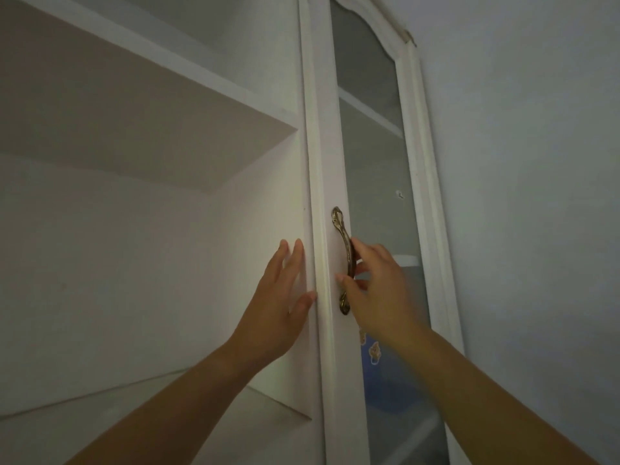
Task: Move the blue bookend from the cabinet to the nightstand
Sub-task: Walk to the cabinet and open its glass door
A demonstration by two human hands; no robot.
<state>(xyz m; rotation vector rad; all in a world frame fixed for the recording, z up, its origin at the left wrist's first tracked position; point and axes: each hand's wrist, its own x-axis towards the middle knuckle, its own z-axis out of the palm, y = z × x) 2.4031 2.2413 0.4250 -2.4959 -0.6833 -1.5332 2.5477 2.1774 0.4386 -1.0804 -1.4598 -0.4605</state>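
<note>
2 hands – R hand on 1 handle

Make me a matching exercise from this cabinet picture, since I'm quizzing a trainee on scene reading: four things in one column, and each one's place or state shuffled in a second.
Things:
1. left hand
2. right hand
3. brass handle
4. blue object

Places or states:
A. behind the frosted glass, low down
B. flat and open against the white panel beside the door
C. fingers curled around the handle
D. mounted upright on the door frame

Pairs: 1-B, 2-C, 3-D, 4-A
</note>
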